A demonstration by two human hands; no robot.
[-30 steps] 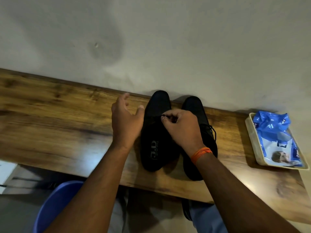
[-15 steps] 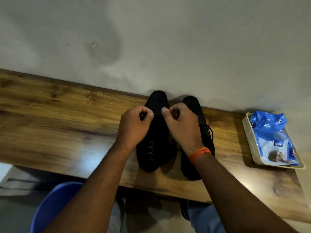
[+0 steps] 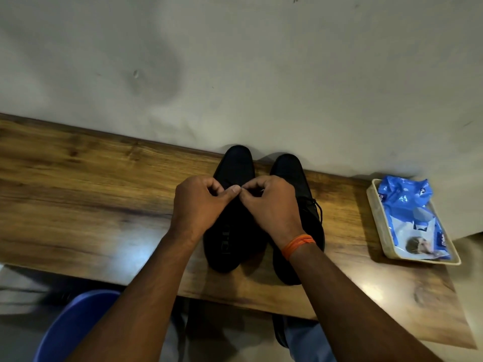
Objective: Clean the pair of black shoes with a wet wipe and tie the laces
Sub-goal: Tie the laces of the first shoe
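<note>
Two black shoes stand side by side on the wooden table [image 3: 91, 194], toes toward the wall. The left shoe [image 3: 235, 246] has my two hands over its lace area. My left hand [image 3: 198, 205] has its fingers curled and its thumb tip pinched forward. My right hand [image 3: 269, 205], with an orange band at the wrist, is curled too, its fingertips meeting those of the left. Both pinch the left shoe's lace, which is barely visible against the black upper. The right shoe [image 3: 292, 173] shows a tied lace loop [image 3: 317, 207] on its right side.
A cream tray [image 3: 373, 212] at the table's right end holds a blue and white wet wipe pack [image 3: 410, 212]. The wall runs right behind the shoes. A blue chair [image 3: 75, 325] sits below the table's near edge on the left.
My left hand went from open beside the left shoe to curled over it, and it now meets my right hand at the lace. The shoes have stayed in place.
</note>
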